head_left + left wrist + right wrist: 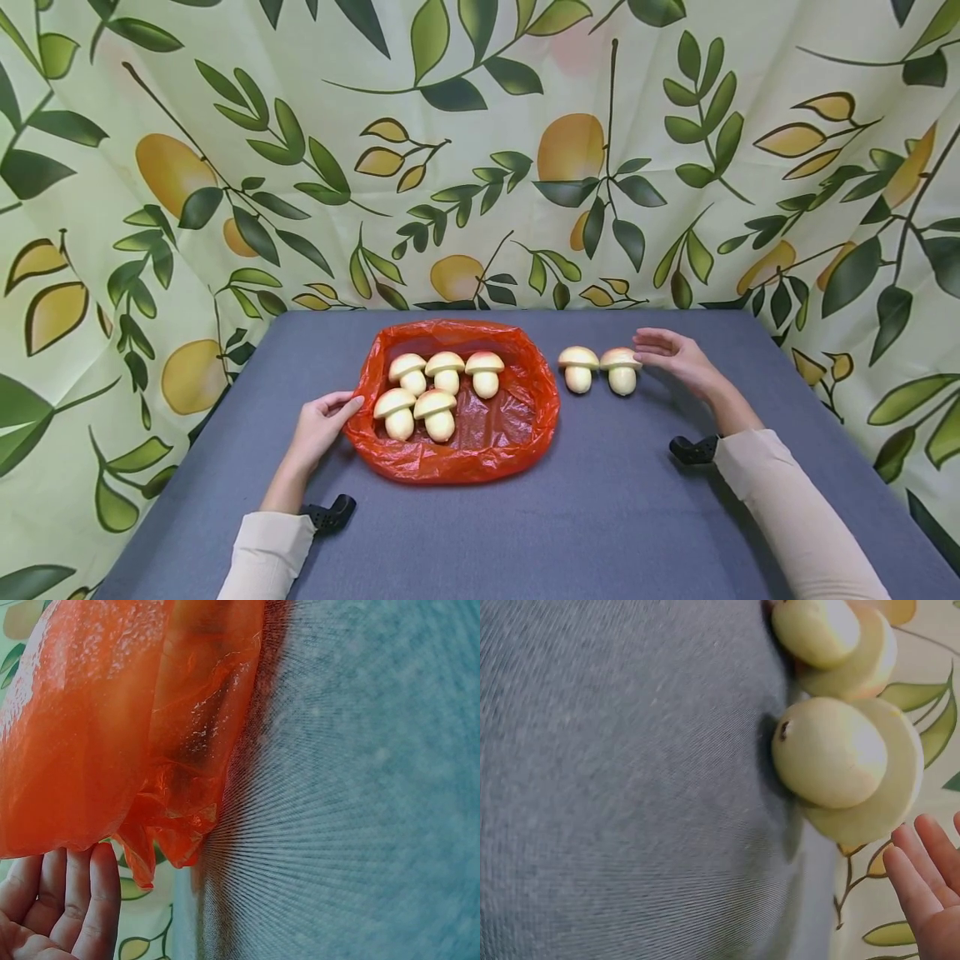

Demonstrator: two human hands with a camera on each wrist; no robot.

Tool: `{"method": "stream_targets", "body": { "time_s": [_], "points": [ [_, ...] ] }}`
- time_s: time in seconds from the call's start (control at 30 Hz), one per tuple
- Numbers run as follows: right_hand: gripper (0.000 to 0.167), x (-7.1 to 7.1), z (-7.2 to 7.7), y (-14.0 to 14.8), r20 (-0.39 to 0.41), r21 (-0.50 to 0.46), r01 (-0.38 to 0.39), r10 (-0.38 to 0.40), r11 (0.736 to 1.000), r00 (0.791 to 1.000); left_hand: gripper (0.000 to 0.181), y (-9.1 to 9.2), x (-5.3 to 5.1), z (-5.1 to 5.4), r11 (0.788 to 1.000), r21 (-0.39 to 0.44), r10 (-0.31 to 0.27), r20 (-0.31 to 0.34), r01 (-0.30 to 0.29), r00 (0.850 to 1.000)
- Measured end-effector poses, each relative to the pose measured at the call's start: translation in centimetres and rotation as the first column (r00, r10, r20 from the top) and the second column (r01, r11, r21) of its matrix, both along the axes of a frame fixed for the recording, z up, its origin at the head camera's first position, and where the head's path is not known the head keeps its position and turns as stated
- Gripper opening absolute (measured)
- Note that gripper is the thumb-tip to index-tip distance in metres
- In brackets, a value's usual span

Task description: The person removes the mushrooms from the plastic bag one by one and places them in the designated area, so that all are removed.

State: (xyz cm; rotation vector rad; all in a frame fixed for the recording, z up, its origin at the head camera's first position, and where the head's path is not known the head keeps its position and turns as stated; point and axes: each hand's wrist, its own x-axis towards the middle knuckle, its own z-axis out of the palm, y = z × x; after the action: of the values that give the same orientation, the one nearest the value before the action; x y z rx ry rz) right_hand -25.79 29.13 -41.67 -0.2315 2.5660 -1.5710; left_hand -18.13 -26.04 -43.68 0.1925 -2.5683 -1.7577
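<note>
A red plastic bag [450,471] stands with its mouth spread wide; several mushroom-shaped pieces [439,417] lie inside. My left hand [318,429] holds the bag's left rim between thumb and fingers. In the left wrist view, the fingers of that hand [67,904] meet the edge of the red plastic [82,750]. Two more mushroom pieces, one [578,371] beside the other [622,372], lie right of the bag. Just right of the second piece is my right hand [678,358], its fingers extended. The right wrist view has this hand [930,892] beside the nearer mushroom [829,754], holding nothing.
A grey-blue cloth [600,517] covers the table. Behind it and at both sides hangs a curtain [480,142] printed with leaves and fruit. Black wrist devices, one at the left [330,514] and one at the right [693,450], are on the forearms.
</note>
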Motion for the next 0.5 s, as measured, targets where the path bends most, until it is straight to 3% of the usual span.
{"method": "stream_targets", "body": {
  "time_s": [0.5],
  "points": [
    [0.051,1.2,2.1,-2.5,-0.111,-0.108,-0.121,0.109,0.987,0.988,0.041,0.0,0.0,-0.1,1.0,0.01,-0.005,-0.009,0.005,1.0]
  ]
}}
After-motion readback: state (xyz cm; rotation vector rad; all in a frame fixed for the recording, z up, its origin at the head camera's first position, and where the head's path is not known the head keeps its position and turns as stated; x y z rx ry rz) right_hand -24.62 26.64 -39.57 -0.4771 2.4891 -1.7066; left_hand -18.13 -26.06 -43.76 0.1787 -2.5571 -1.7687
